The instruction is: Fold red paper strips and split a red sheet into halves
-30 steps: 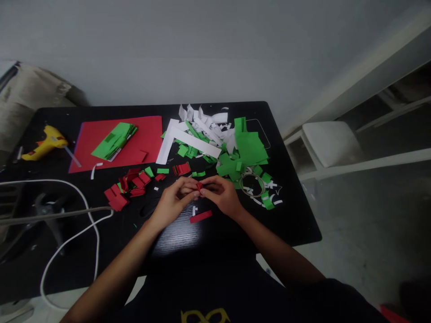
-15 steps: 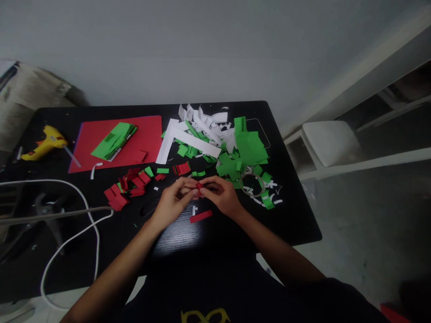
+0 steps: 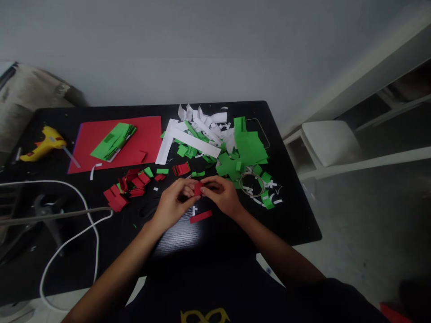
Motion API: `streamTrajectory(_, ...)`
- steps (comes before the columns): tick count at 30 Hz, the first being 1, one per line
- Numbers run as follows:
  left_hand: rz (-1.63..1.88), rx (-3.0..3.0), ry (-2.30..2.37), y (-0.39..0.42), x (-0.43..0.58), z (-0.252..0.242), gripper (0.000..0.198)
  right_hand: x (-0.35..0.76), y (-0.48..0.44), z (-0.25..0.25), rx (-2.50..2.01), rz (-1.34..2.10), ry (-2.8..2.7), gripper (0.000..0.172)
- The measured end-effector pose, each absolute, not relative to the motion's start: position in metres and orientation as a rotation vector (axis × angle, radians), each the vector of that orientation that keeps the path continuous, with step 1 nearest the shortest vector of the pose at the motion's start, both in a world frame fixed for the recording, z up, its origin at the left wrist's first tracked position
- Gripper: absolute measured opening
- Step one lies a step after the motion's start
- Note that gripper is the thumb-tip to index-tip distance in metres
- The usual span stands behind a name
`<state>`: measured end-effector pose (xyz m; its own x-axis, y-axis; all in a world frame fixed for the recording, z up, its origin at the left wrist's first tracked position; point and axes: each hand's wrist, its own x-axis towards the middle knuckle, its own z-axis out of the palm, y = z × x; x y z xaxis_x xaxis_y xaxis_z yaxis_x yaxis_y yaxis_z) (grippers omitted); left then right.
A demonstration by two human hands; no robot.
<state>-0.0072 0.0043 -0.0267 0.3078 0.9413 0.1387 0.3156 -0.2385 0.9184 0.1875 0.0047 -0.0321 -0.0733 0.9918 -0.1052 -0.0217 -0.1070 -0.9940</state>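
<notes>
Between my two hands, above the black table's front part, is a small piece of red paper (image 3: 198, 189). My left hand (image 3: 174, 198) has its fingers curled round the paper's left side. My right hand (image 3: 222, 193) pinches the same piece between thumb and fingers from the right. Just below my hands lie a red paper strip (image 3: 201, 216) and a small white scrap (image 3: 194, 211). Beyond my fingertips rests a little stack of folded red paper (image 3: 182, 168). Dark scissors (image 3: 148, 207), hard to make out, lie left of my left hand.
A pile of red pieces (image 3: 125, 187) lies to the left. Behind it are a red sheet (image 3: 148, 134) with a green paper bundle (image 3: 114, 141) and a yellow glue gun (image 3: 47, 143). White strips (image 3: 195, 141), green paper (image 3: 251, 148) and a tape ring (image 3: 252, 185) spread rightward. A white cable (image 3: 72, 242) loops at left.
The red paper has turned between my fingers and now shows a flat face. My left thumb has drawn back a little from it. Other things lie as before.
</notes>
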Motion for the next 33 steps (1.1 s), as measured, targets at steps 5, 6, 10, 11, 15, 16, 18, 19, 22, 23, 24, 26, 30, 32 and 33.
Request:
streamTrajectory(5, 0.955, 1.913, 1.164, 0.0052, -0.0087, -0.0220, 0.031, 0.1877, 0.0057, -0.0333, -1.211, 1.350, -1.182, 0.021)
streamTrajectory(6, 0.952, 1.941, 1.169, 0.0058, -0.0091, -0.0216, 0.031, 0.1879, 0.0058, -0.0337, -1.209, 1.351, -1.179, 0.021)
streamTrajectory(10, 0.915, 1.997, 1.186, 0.0087, -0.0113, -0.0220, 0.032, 0.1881, 0.0054, -0.0344, -1.214, 1.376, -1.151, 0.023)
streamTrajectory(11, 0.904, 1.997, 1.190, 0.0092, -0.0120, -0.0221, 0.032, 0.1881, 0.0053, -0.0342, -1.215, 1.386, -1.140, 0.023)
streamTrajectory(15, 0.890, 1.981, 1.197, 0.0099, -0.0135, -0.0211, 0.033, 0.1879, 0.0055, -0.0339, -1.201, 1.424, -1.095, 0.022)
streamTrajectory(16, 0.891, 1.973, 1.195, 0.0097, -0.0135, -0.0205, 0.034, 0.1880, 0.0057, -0.0344, -1.197, 1.430, -1.091, 0.022)
streamTrajectory(18, 0.901, 1.945, 1.186, 0.0093, -0.0130, -0.0192, 0.034, 0.1883, 0.0063, -0.0362, -1.188, 1.430, -1.088, 0.022)
streamTrajectory(19, 0.906, 1.928, 1.180, 0.0091, -0.0127, -0.0185, 0.034, 0.1885, 0.0066, -0.0373, -1.184, 1.425, -1.090, 0.021)
streamTrajectory(22, 0.930, 1.865, 1.154, 0.0091, -0.0116, -0.0171, 0.035, 0.1889, 0.0072, -0.0398, -1.177, 1.409, -1.091, 0.019)
streamTrajectory(23, 0.941, 1.839, 1.142, 0.0092, -0.0115, -0.0169, 0.035, 0.1890, 0.0072, -0.0399, -1.175, 1.408, -1.087, 0.018)
streamTrajectory(24, 0.951, 1.812, 1.129, 0.0094, -0.0114, -0.0170, 0.035, 0.1889, 0.0071, -0.0398, -1.172, 1.409, -1.082, 0.018)
streamTrajectory(26, 0.964, 1.757, 1.103, 0.0098, -0.0113, -0.0178, 0.036, 0.1886, 0.0069, -0.0386, -1.161, 1.419, -1.067, 0.017)
streamTrajectory(30, 0.965, 1.689, 1.073, 0.0097, -0.0102, -0.0203, 0.037, 0.1880, 0.0066, -0.0356, -1.174, 1.430, -1.050, 0.014)
streamTrajectory(32, 0.963, 1.684, 1.070, 0.0091, -0.0092, -0.0210, 0.036, 0.1883, 0.0069, -0.0349, -1.194, 1.419, -1.054, 0.014)
streamTrajectory(33, 0.959, 1.690, 1.067, 0.0088, -0.0088, -0.0211, 0.036, 0.1886, 0.0071, -0.0348, -1.199, 1.416, -1.058, 0.015)
